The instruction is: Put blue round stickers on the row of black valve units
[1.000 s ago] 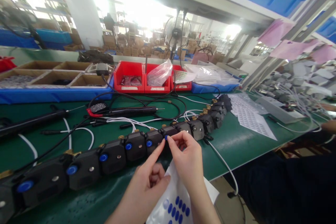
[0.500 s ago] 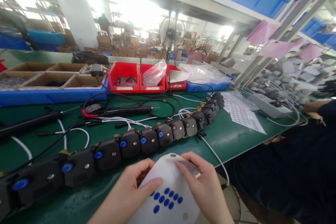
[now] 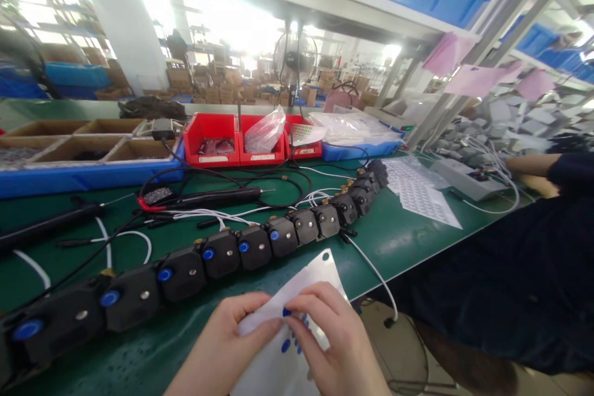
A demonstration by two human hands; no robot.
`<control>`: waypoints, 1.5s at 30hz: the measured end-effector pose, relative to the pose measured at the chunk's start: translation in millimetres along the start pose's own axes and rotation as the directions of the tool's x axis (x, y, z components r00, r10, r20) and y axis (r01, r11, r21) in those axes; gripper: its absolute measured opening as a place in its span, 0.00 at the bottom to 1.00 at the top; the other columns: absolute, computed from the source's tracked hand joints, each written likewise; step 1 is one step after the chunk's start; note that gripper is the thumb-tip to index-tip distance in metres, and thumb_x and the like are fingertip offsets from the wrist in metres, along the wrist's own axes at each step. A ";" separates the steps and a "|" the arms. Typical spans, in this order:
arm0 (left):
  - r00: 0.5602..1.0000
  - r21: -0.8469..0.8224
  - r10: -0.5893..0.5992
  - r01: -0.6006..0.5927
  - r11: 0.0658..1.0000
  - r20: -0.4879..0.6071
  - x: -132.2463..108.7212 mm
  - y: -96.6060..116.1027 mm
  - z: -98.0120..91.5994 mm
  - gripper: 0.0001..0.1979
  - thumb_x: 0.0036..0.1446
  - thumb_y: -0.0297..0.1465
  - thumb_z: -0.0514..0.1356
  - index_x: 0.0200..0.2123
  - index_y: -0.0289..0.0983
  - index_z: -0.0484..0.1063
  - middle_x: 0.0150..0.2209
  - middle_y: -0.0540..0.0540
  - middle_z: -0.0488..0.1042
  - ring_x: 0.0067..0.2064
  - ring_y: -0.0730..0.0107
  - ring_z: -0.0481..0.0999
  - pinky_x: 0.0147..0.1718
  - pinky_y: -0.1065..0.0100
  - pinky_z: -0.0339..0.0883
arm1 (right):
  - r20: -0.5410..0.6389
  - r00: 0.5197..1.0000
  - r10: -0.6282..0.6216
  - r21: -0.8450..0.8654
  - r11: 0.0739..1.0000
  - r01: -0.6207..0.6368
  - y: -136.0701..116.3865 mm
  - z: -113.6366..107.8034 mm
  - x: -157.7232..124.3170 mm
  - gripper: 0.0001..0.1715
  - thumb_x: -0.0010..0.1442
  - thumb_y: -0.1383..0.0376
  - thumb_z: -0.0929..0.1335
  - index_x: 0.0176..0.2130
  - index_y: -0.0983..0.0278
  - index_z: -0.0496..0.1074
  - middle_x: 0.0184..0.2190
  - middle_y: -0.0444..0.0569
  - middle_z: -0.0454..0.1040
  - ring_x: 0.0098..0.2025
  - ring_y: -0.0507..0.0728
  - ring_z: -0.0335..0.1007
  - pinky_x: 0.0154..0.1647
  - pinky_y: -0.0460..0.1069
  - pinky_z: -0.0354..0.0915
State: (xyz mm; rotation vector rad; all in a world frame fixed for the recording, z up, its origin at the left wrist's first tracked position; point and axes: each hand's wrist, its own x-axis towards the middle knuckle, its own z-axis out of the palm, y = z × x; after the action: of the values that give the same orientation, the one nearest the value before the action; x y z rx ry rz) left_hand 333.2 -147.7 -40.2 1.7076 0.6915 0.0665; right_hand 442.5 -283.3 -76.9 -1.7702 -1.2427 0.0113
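My left hand (image 3: 241, 331) pinches the left edge of a white sheet (image 3: 264, 371) dotted with round blue stickers. The thumb and index finger of my right hand (image 3: 329, 334) close on one blue sticker (image 3: 286, 312) at the sheet's folded part. Several more blue stickers lie on the sheet, partly behind my right fingers. Beyond my hands a curved row of black housings (image 3: 221, 255) runs across the bench. Those from the left up to the middle carry a blue dot each; the ones farther right show none.
Behind the row lie two black screwdrivers (image 3: 218, 197) and white cables. Red bins (image 3: 211, 139) and a blue divided tray (image 3: 93, 176) line the back. Printed sheets (image 3: 424, 198) lie at the right, near a person's dark-clothed arm (image 3: 573, 170).
My right hand has moved from the sheet's right edge to a blue sticker and closed on it. The sheet has tilted and folded, its holed corner now pointing up and right. The view has shifted slightly.
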 end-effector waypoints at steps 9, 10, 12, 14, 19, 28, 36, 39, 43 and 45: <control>0.990 0.080 0.117 -0.124 0.989 0.077 9.2 9.3 8.7 0.19 0.52 0.45 0.55 0.24 0.36 0.74 0.29 0.45 0.73 0.35 0.60 0.73 0.37 0.66 0.62 | 0.127 0.986 0.112 0.084 0.989 -0.123 7.5 -15.5 10.5 0.10 0.58 0.75 0.67 0.29 0.63 0.67 0.29 0.44 0.70 0.33 0.53 0.68 0.33 0.45 0.61; 0.991 0.091 0.107 -0.114 0.989 0.079 10.4 9.5 10.8 0.19 0.53 0.44 0.55 0.25 0.36 0.74 0.30 0.45 0.73 0.35 0.60 0.73 0.36 0.66 0.62 | 0.180 0.969 0.168 0.120 0.974 -0.191 7.1 -22.1 16.1 0.10 0.58 0.75 0.68 0.28 0.63 0.67 0.29 0.43 0.71 0.33 0.52 0.68 0.34 0.45 0.61; 0.993 0.135 0.107 -0.114 0.984 0.059 14.0 8.3 15.2 0.18 0.54 0.43 0.53 0.26 0.35 0.75 0.30 0.44 0.74 0.35 0.60 0.73 0.35 0.66 0.61 | 0.221 0.937 0.270 0.195 0.929 -0.314 8.6 -33.5 28.5 0.09 0.58 0.73 0.68 0.28 0.63 0.69 0.28 0.42 0.71 0.33 0.51 0.68 0.35 0.45 0.62; 0.991 0.188 0.131 -0.132 0.973 0.022 18.6 6.2 19.0 0.18 0.56 0.41 0.52 0.26 0.36 0.73 0.29 0.44 0.74 0.34 0.61 0.72 0.34 0.66 0.60 | 0.176 0.928 0.328 0.246 0.898 -0.364 12.3 -40.4 40.4 0.07 0.59 0.70 0.68 0.29 0.63 0.70 0.28 0.41 0.71 0.33 0.51 0.68 0.36 0.45 0.63; 0.993 0.133 0.119 -0.117 0.984 -0.007 26.6 6.5 21.2 0.18 0.57 0.42 0.53 0.25 0.36 0.71 0.29 0.45 0.73 0.34 0.61 0.71 0.34 0.66 0.60 | 0.178 0.952 0.249 0.112 0.956 -0.271 17.4 -38.5 55.2 0.06 0.59 0.72 0.69 0.31 0.63 0.72 0.30 0.41 0.72 0.34 0.52 0.68 0.36 0.46 0.62; 0.998 0.041 0.058 -0.059 0.997 0.013 31.1 10.4 17.3 0.21 0.56 0.48 0.53 0.29 0.35 0.73 0.33 0.44 0.76 0.39 0.56 0.74 0.38 0.65 0.65 | 0.318 0.932 0.174 0.070 0.976 -0.206 17.5 -34.9 47.7 0.10 0.58 0.76 0.69 0.28 0.63 0.71 0.29 0.41 0.72 0.33 0.51 0.70 0.34 0.45 0.62; 0.997 0.046 -0.008 0.012 0.999 -0.075 42.0 2.6 22.8 0.25 0.52 0.51 0.54 0.31 0.34 0.76 0.33 0.42 0.76 0.36 0.57 0.73 0.32 0.67 0.65 | 0.325 0.926 0.192 -0.029 0.981 -0.193 29.2 -26.3 42.4 0.10 0.59 0.77 0.69 0.31 0.64 0.72 0.31 0.43 0.72 0.34 0.52 0.71 0.35 0.45 0.63; 0.995 0.047 -0.001 0.005 0.999 -0.099 43.3 1.3 22.6 0.25 0.53 0.51 0.55 0.29 0.34 0.75 0.31 0.43 0.76 0.35 0.58 0.72 0.31 0.67 0.65 | 0.328 0.924 0.198 0.028 0.975 -0.219 31.2 -26.5 41.0 0.09 0.59 0.77 0.69 0.33 0.64 0.73 0.32 0.43 0.73 0.35 0.51 0.72 0.36 0.45 0.65; 0.994 0.074 -0.008 0.016 0.997 -0.109 43.8 2.1 22.2 0.26 0.53 0.51 0.54 0.30 0.34 0.76 0.30 0.43 0.76 0.34 0.58 0.73 0.31 0.67 0.65 | 0.298 0.934 0.198 -0.009 0.979 -0.205 32.1 -21.9 37.1 0.08 0.59 0.77 0.70 0.33 0.64 0.73 0.33 0.44 0.73 0.35 0.52 0.73 0.36 0.45 0.66; 0.993 0.074 -0.021 0.030 0.997 -0.118 43.9 2.2 22.6 0.27 0.52 0.52 0.54 0.32 0.33 0.77 0.32 0.41 0.78 0.36 0.55 0.74 0.32 0.65 0.67 | 0.280 0.943 0.183 -0.037 0.983 -0.180 32.0 -18.4 34.8 0.08 0.59 0.76 0.69 0.33 0.65 0.72 0.32 0.45 0.73 0.35 0.54 0.73 0.36 0.45 0.66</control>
State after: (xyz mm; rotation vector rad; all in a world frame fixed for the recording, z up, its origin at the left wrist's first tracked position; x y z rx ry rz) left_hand 379.2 -146.8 -58.3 1.7772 0.8121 0.1251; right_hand 491.6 -271.5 -72.1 -1.9358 -1.2736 0.3763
